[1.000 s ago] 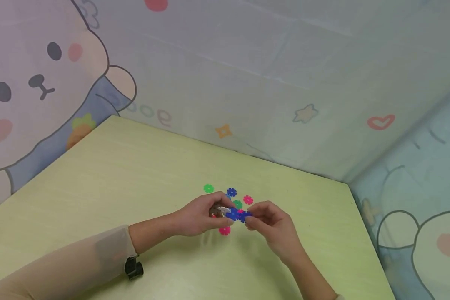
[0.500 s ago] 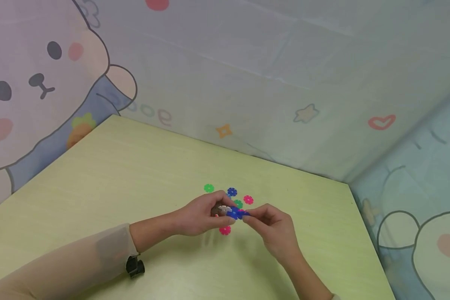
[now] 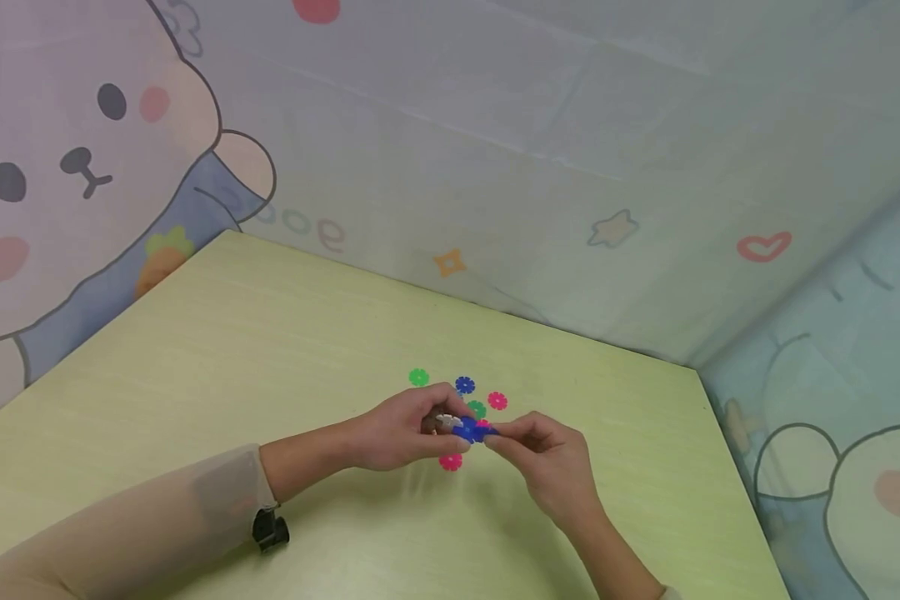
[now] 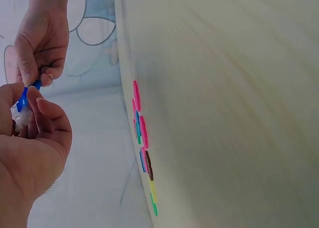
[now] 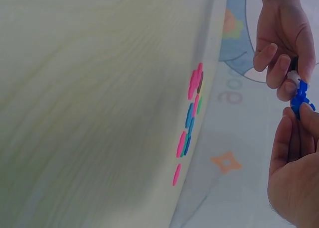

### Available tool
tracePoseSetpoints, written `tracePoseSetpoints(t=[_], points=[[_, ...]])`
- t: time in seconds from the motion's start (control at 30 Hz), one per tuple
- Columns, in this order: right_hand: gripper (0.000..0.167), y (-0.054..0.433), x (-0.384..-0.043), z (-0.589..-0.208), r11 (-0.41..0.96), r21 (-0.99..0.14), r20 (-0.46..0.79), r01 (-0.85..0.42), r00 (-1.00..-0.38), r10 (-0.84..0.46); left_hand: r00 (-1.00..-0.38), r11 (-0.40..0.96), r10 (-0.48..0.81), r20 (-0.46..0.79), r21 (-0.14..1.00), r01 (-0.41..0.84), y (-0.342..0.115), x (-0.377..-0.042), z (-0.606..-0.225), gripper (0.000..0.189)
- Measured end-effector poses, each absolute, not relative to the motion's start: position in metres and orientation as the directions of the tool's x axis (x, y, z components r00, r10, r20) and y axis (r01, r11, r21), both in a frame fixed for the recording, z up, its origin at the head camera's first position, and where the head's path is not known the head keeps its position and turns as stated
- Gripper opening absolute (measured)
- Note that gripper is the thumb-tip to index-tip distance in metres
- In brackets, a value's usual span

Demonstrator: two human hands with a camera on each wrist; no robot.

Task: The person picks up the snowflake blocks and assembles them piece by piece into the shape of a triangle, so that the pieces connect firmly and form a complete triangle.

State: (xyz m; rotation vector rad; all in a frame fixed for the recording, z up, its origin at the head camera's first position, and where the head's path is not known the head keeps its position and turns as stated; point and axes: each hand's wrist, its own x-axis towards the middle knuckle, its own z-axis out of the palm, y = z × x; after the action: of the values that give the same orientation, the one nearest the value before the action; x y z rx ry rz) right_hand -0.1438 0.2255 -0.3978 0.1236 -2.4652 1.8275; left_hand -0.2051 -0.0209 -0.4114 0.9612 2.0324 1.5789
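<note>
My left hand (image 3: 405,429) holds a short row of joined snowflake discs between thumb and fingers, over the table. A white disc (image 3: 447,423) shows near the palm, and a blue disc (image 3: 467,430) sits at the thumb tip. From the right, my right hand (image 3: 551,467) pinches a second blue disc (image 3: 486,432), turned nearly edge-on, right at the first one. Both hands meet at the blue pieces (image 5: 300,96) in the right wrist view, the white disc (image 5: 294,76) just above them. Fingers partly cover the row; a dark piece shows behind the white one.
Loose discs lie on the table (image 3: 285,333) beneath and beyond the hands: green (image 3: 418,377), blue (image 3: 465,385), pink (image 3: 497,401), teal (image 3: 477,409) and another pink one (image 3: 451,462). Brown (image 4: 149,166) and yellow (image 4: 153,192) discs show edge-on in the left wrist view. A printed cloth (image 3: 495,167) hangs behind.
Over the last second the right hand has shifted slightly left and turned its blue disc from face-on to nearly edge-on against the other blue disc. The left hand stays almost still.
</note>
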Motion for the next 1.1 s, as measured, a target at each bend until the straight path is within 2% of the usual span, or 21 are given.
tracePoseSetpoints(t=[0.3,0.6,1.1], points=[[0.008,0.222,-0.140,-0.396,0.303,-0.943,0.145,-0.134,-0.989,0.012,-0.675,0.104,0.729,0.113,0.957,0.272,-0.021,-0.206,-0.409,0.027],[0.009,0.225,-0.141,-0.399,0.299,-0.922,0.239,-0.244,-0.969,-0.054,-0.657,0.079,0.746,0.107,0.966,0.247,-0.022,-0.206,-0.410,0.030],[0.011,0.234,-0.144,-0.395,0.346,-0.904,0.229,-0.252,-0.968,-0.106,-0.693,0.100,0.710,0.127,0.955,0.278,-0.018,-0.205,-0.407,0.034]])
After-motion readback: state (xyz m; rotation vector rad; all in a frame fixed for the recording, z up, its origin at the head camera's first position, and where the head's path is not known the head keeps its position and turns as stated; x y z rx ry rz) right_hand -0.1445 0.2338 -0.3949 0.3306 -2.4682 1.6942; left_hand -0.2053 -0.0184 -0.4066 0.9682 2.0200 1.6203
